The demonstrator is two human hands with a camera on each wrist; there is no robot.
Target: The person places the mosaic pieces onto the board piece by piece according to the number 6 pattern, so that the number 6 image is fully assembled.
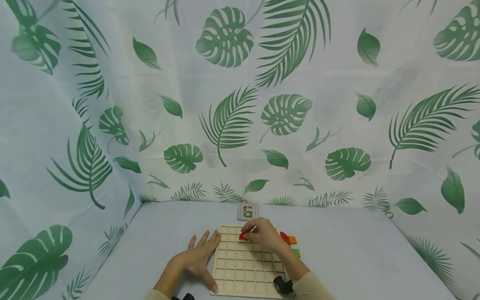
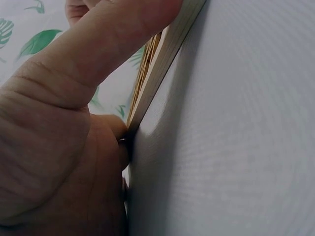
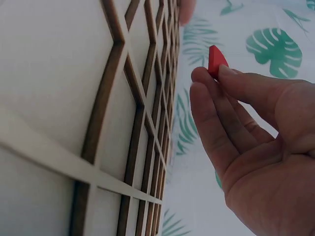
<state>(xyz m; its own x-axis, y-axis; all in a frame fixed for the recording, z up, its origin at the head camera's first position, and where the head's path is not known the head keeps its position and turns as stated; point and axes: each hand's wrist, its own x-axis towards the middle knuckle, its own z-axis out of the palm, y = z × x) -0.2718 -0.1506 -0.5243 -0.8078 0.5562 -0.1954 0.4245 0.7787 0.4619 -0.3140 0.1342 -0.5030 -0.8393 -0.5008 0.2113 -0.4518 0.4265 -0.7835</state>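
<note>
A pale wooden grid board [image 1: 240, 275] with square cells lies flat on the table. My right hand [image 1: 264, 235] pinches a small red block [image 3: 215, 61] between thumb and fingertips, over the board's far rows. One side of the block looks curved in the right wrist view. My left hand [image 1: 196, 258] is spread along the board's left side, its fingertips at the upper left edge and its thumb at the lower left corner. In the left wrist view the thumb [image 2: 113, 39] lies across the board's wooden edge [image 2: 160, 69].
Right of the board, partly behind my right forearm, lie red pieces [image 1: 285, 238], an orange piece [image 1: 292, 240] and a green piece [image 1: 297, 253]. A small card with a coloured grid pattern [image 1: 247, 211] lies beyond the board. Leaf-print cloth [image 1: 232, 175] hangs behind the table.
</note>
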